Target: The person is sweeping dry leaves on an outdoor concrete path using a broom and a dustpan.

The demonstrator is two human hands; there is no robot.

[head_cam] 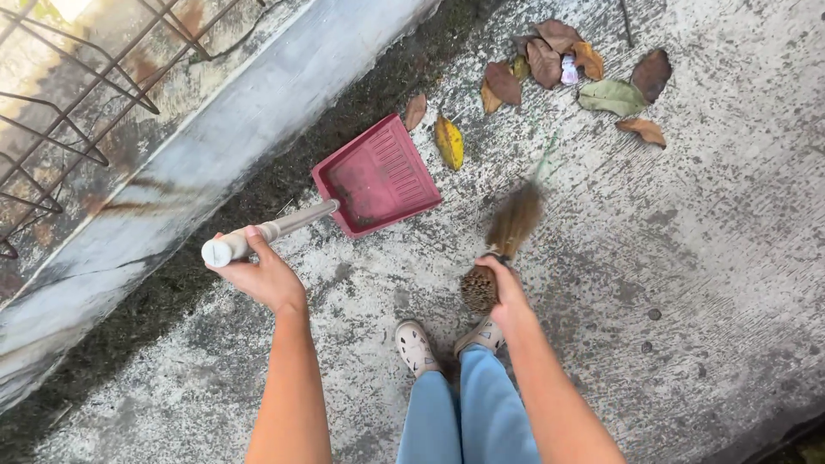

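Note:
My left hand (258, 273) grips the pale handle (273, 230) of a red dustpan (378, 176), whose pan rests on the concrete close to the dark strip beside the ledge. My right hand (505, 288) holds the bound end of a short brown stick broom (503, 241); its bristles are blurred and point up toward the leaves. A pile of dry brown, yellow and green leaves (567, 73) lies beyond the dustpan, with a single yellow leaf (449, 142) just right of the pan's top corner. A small pale bit of litter (569, 70) sits among the leaves.
A grey concrete ledge (215, 146) runs diagonally at the left, with a rusty metal grille (69, 94) behind it. Dark dirt (284, 185) fills the strip along its base. My feet in light shoes (447, 344) and blue trousers stand on the mottled concrete.

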